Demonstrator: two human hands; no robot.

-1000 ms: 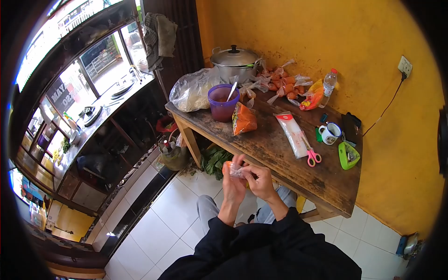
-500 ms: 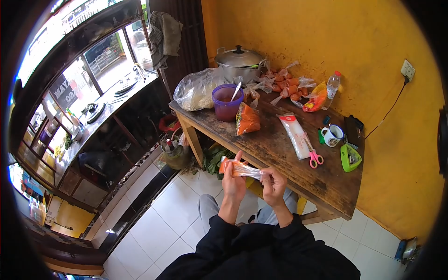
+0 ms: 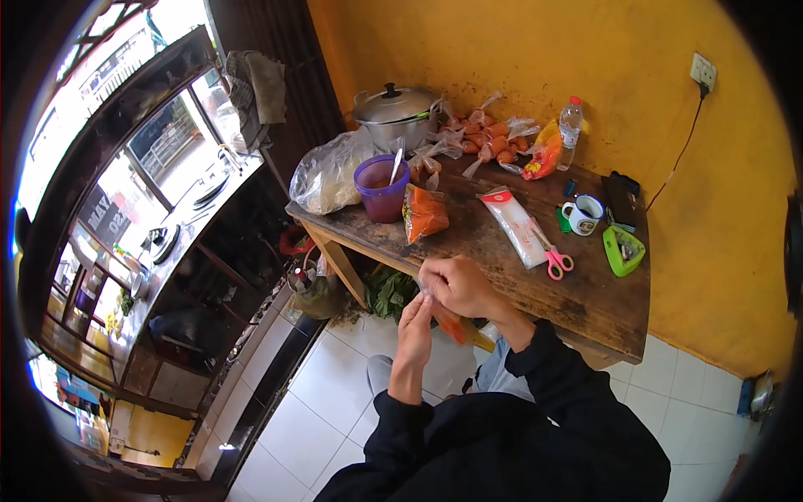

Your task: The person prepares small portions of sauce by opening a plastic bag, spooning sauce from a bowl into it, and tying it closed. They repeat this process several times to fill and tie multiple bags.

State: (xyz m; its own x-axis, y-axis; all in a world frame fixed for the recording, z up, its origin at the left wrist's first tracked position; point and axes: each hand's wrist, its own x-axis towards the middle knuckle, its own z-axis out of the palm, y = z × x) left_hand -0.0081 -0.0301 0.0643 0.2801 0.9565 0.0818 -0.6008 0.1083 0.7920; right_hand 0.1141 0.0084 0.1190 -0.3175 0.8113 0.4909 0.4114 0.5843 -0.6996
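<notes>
A small clear plastic bag of orange sauce (image 3: 452, 328) hangs below my hands, partly hidden behind them. My left hand (image 3: 413, 328) pinches the twisted top of the bag between its fingertips. My right hand (image 3: 458, 287) is closed on the same top, just above and to the right, its knuckles turned up. Both are in front of the table's near edge. Closest on the table are an orange printed packet (image 3: 425, 214) and a purple tub (image 3: 382, 191) with a spoon in it.
The wooden table (image 3: 535, 305) bears a lidded pot (image 3: 393, 117), a large clear bag (image 3: 330, 180), several filled sauce bags (image 3: 493, 142), a water bottle (image 3: 570, 134), a pack of plastic bags (image 3: 514, 226), pink scissors (image 3: 559, 263), a mug (image 3: 583, 216) and a green container (image 3: 623, 251).
The sauce bag has gone from lying across my left hand to hanging below. My right hand has moved up and left, meeting my left fingertips at the bag's top. The view has shifted.
</notes>
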